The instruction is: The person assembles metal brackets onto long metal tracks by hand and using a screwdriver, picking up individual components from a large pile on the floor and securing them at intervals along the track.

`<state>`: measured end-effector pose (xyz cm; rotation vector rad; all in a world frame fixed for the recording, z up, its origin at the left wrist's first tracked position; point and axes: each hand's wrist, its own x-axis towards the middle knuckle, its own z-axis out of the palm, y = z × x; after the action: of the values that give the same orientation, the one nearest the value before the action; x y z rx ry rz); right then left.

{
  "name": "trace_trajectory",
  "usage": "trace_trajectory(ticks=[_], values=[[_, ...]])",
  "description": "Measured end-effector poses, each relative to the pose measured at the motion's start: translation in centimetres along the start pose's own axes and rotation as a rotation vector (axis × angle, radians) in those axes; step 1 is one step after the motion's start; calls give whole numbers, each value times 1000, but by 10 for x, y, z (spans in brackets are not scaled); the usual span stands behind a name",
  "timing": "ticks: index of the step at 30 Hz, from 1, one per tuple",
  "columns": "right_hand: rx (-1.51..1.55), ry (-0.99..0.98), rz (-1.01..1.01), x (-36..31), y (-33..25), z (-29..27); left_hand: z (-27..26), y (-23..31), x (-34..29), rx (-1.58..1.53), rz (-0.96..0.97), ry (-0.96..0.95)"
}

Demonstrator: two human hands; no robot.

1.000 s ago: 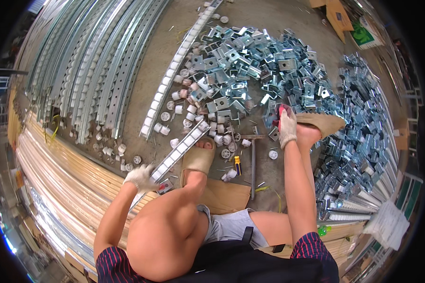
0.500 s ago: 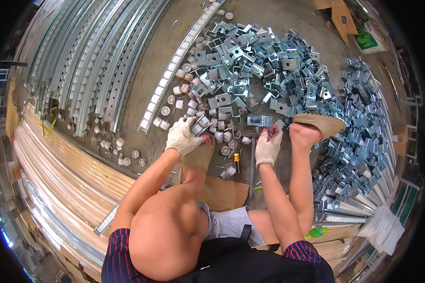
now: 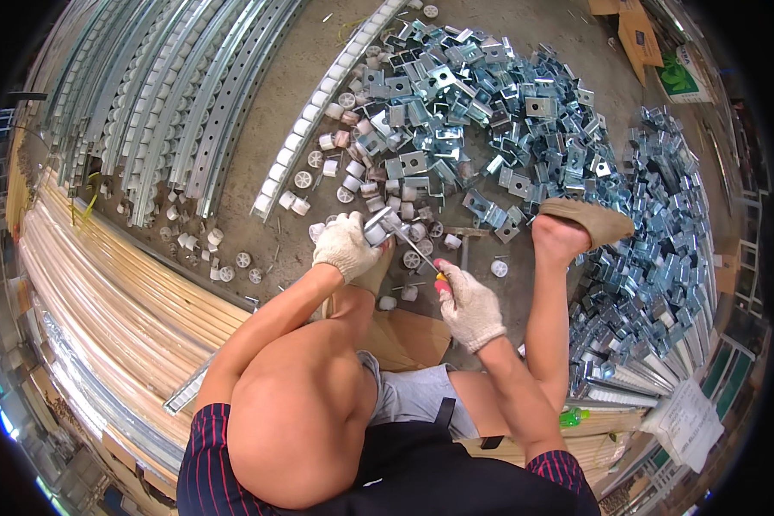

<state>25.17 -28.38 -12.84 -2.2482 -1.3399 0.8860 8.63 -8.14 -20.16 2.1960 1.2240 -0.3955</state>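
Grey-brown floor (image 3: 267,129) of a crowded work area, strewn with loose white rollers (image 3: 304,180) and a wide heap of shiny metal brackets (image 3: 537,107); long metal rails (image 3: 159,95) side by side at upper left, pale long tubes (image 3: 120,292) below them, brown cardboard (image 3: 636,39) at upper right. Gloved left hand (image 3: 346,248): grip closed around the end of a roller rail (image 3: 377,232), near the rollers. Gloved right hand (image 3: 471,303): grip closed on a screwdriver (image 3: 420,251) by its handle, shaft reaching to that end.

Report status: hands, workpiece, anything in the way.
Left hand gripping roller rail near its end. Right hand on screwdriver, tip at the rail's end. Loose white rollers scattered close by; none blocking the screwdriver.
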Motion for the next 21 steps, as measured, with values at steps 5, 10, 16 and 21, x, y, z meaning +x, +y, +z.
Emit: trace_trajectory(ticks=[5, 10, 16, 21], values=[[-411, -195, -45, 13, -46, -63, 0, -7, 2, -33, -9, -4], [-521, -294, -60, 45, -70, -66, 6, -6, 1, -31, 16, 36], [-655, -399, -127, 75, -96, -61, 8, -6, -2, -3, 26, 63], [-728, -467, -131, 82, -128, -35, 5, -8, -2, -22, 46, 58]])
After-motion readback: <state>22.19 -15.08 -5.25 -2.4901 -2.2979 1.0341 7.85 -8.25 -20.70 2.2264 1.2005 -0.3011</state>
